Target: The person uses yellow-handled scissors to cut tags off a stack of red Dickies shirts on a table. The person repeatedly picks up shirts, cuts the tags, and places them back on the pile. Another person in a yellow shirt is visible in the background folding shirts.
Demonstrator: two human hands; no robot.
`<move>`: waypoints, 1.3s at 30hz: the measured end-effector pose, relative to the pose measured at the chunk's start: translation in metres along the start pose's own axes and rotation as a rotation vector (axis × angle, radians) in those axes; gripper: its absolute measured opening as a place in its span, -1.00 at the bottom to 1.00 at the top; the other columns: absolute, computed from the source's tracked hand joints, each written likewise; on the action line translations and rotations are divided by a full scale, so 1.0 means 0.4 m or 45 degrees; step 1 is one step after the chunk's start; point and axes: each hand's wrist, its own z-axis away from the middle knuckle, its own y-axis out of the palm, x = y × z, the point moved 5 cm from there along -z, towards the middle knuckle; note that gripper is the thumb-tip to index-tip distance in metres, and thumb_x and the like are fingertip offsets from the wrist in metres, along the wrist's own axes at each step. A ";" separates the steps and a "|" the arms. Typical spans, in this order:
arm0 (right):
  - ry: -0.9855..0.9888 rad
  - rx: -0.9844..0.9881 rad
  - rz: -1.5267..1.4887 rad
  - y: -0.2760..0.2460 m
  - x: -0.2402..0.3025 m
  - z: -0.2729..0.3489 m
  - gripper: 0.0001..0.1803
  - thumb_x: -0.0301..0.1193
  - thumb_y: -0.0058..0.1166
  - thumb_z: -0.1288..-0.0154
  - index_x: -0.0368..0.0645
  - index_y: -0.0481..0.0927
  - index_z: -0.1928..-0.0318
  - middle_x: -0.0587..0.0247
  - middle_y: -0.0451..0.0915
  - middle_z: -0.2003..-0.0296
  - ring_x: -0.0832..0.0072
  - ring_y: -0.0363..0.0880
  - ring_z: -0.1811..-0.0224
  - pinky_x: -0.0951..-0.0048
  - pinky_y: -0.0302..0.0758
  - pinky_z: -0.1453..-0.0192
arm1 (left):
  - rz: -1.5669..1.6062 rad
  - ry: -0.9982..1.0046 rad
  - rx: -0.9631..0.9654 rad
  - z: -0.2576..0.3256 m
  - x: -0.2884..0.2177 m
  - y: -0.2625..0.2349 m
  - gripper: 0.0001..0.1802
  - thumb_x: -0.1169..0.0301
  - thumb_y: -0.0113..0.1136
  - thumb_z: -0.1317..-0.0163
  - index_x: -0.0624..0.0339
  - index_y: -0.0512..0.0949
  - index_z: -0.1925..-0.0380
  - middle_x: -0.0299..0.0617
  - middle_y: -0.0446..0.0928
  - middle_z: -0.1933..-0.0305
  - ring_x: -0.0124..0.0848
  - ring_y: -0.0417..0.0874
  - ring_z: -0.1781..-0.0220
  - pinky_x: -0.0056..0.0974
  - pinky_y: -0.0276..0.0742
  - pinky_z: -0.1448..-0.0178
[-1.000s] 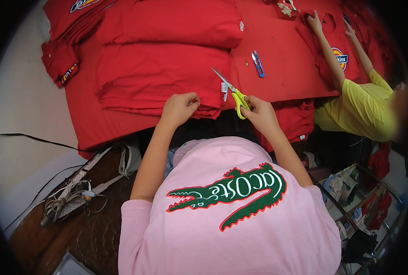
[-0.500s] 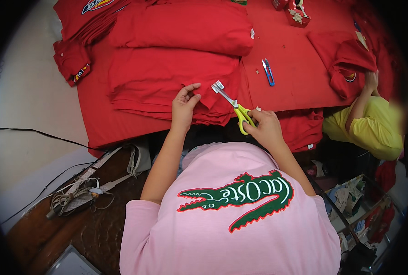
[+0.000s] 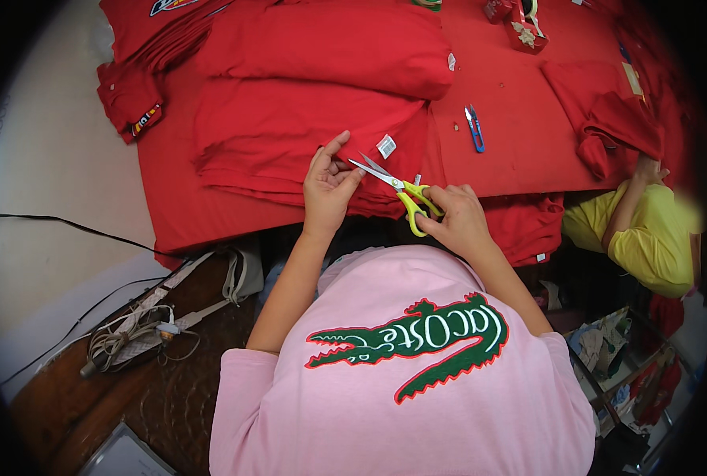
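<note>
The left hand (image 3: 327,188) pinches the folded red garment's (image 3: 290,131) edge while the right hand (image 3: 455,220) grips yellow-handled scissors (image 3: 397,190), blades parted, snip not yet made.

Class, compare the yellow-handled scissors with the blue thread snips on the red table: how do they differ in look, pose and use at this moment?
1. The yellow-handled scissors are gripped by the right hand; the blue thread snips lie untouched on the red table.
2. The scissors have loop handles; the snips show none.
3. The scissors' blades are parted, pointing at the left hand pinching the red garment; the snips' blades look nearly together.
Both are cutting tools with metal blades.
</note>
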 end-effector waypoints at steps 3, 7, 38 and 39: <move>-0.024 -0.039 -0.048 0.014 0.003 -0.008 -0.63 -0.16 0.45 -0.15 -0.09 0.72 0.13 0.33 0.57 0.56 0.34 0.55 0.38 0.22 0.36 0.11 | -0.098 -0.020 0.057 0.003 -0.004 -0.004 -0.15 0.85 0.23 -0.28 0.33 0.24 -0.57 -0.08 0.57 -0.20 -0.47 0.66 -0.10 -0.36 0.66 -0.28; 0.028 0.012 -0.095 0.015 0.026 -0.023 -0.64 -0.17 0.46 -0.15 -0.11 0.72 0.14 0.31 0.57 0.55 0.32 0.53 0.39 0.21 0.36 0.11 | -0.043 -0.021 0.055 0.002 -0.013 -0.006 -0.10 0.86 0.23 -0.27 0.30 0.19 -0.61 -0.10 0.60 -0.15 -0.47 0.67 -0.08 -0.36 0.67 -0.25; 0.060 0.135 -0.294 0.053 -0.020 -0.050 -0.73 -0.25 0.39 -0.25 -0.18 0.68 0.22 0.14 0.60 0.50 0.18 0.51 0.37 0.18 0.40 0.06 | -0.225 0.134 -0.147 0.009 -0.006 -0.052 -0.25 0.82 0.24 -0.33 0.30 0.33 -0.52 -0.19 0.38 -0.31 -0.47 0.59 -0.19 -0.34 0.66 -0.30; 0.064 0.138 -0.296 0.051 -0.020 -0.055 -0.72 -0.24 0.40 -0.24 -0.18 0.68 0.22 0.15 0.60 0.51 0.18 0.52 0.36 0.18 0.40 0.06 | -0.291 0.113 -0.164 -0.001 -0.010 -0.057 -0.25 0.83 0.24 -0.32 0.29 0.35 -0.51 -0.19 0.36 -0.30 -0.49 0.59 -0.15 -0.36 0.67 -0.26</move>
